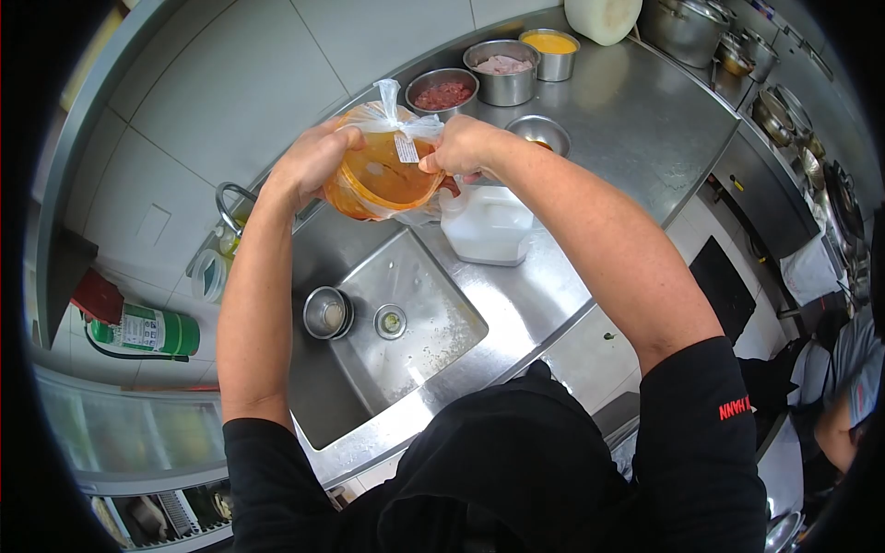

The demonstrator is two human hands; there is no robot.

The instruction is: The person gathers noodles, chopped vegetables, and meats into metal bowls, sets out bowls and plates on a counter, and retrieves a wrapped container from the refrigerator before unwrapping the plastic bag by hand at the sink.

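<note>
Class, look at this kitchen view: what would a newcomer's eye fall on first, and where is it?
First, the knotted clear plastic bag of orange sauce, held above the steel sink by the left hand and right hand. Next, the three round steel bowls of red, pale and yellow food along the counter behind, then the white plastic jug beside the sink.

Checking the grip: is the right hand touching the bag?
Touching. The head view shows the right hand pinching the bag near its knot.

Glossy plastic bag (pixel 392 120), brushed-steel sink (pixel 433 323)
</note>
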